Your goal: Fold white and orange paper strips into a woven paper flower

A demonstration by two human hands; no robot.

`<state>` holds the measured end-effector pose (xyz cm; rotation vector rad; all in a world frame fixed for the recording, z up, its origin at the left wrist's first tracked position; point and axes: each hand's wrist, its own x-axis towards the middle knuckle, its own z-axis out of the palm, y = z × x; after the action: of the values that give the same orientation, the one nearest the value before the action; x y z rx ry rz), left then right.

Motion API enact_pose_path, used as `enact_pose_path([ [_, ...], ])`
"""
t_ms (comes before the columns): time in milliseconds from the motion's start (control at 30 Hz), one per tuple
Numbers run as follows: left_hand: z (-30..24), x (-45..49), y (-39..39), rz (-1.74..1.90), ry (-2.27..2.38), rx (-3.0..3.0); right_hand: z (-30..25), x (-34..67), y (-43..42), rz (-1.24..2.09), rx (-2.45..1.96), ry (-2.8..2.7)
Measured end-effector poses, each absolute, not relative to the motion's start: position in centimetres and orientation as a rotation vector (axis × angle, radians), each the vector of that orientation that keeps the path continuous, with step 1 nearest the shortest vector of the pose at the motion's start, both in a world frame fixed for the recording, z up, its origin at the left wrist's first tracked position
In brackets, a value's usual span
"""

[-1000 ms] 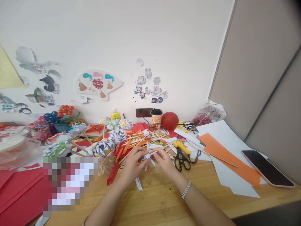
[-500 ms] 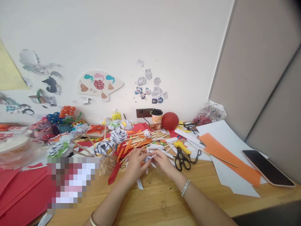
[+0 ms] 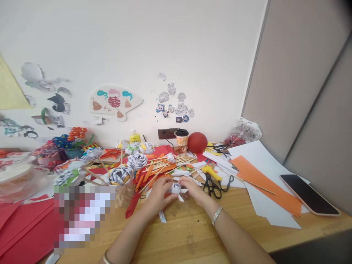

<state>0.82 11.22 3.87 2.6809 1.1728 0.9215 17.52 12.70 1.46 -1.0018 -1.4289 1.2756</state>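
Note:
Between my two hands is a small white paper flower (image 3: pixel 176 188) with folded strips sticking out below it. My left hand (image 3: pixel 159 195) curls round its left side, thumb near the lower edge. My right hand (image 3: pixel 193 191) pinches it from the upper right, some fingertips hidden behind the paper. Just beyond lie thin wooden sticks (image 3: pixel 162 165) and orange and white paper strips. Black-handled scissors (image 3: pixel 212 187) rest to the right of my right hand, beside a yellow tool (image 3: pixel 211 172). A loose white strip (image 3: pixel 162 217) lies below my left hand.
Finished paper flowers (image 3: pixel 121 173) stand at the left, behind red paper sheets (image 3: pixel 24 231). At the back are a lidded cup (image 3: pixel 182 143) and a red balloon (image 3: pixel 197 142). Orange paper (image 3: pixel 264 185) and a phone (image 3: pixel 309 194) lie at the right.
My fingers have spread a little from the paper flower, so more of it shows, with its strips pointing down and right. The camera view has shifted slightly.

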Motion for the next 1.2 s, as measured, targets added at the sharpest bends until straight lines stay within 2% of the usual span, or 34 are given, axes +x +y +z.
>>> enact_pose_path([
  [133, 3.5, 0.8, 11.5, 0.960, 1.255, 2.667, 1.7, 17.5, 12.8, 0.840, -0.979, -1.582],
  [367, 3.3, 0.3, 11.9, 1.239, 1.329, 2.702, 3.4, 18.0, 11.2, 0.215, -0.871, -1.762],
  [667, 3.4, 0.5, 11.5, 1.258, 1.331, 2.763, 3.7, 17.6, 10.0, -0.067, -0.781, -1.962],
  [867, 3.2, 0.5, 11.8, 1.105, 1.371, 2.777, 3.6, 17.9, 10.9, 0.087, -0.919, -1.848],
  [967, 3.1, 0.5, 11.9, 1.100, 1.364, 2.745, 2.5, 17.8, 12.2, 0.408, -1.089, -1.565],
  [1067, 2.9, 0.6, 11.9, 1.101, 1.298, 2.699, 1.3, 17.6, 13.2, 0.869, -1.021, -1.536],
  [1200, 2.7, 0.7, 11.9, 1.130, 1.155, 2.566, 1.1, 17.3, 13.5, 0.993, -0.986, -1.447],
])
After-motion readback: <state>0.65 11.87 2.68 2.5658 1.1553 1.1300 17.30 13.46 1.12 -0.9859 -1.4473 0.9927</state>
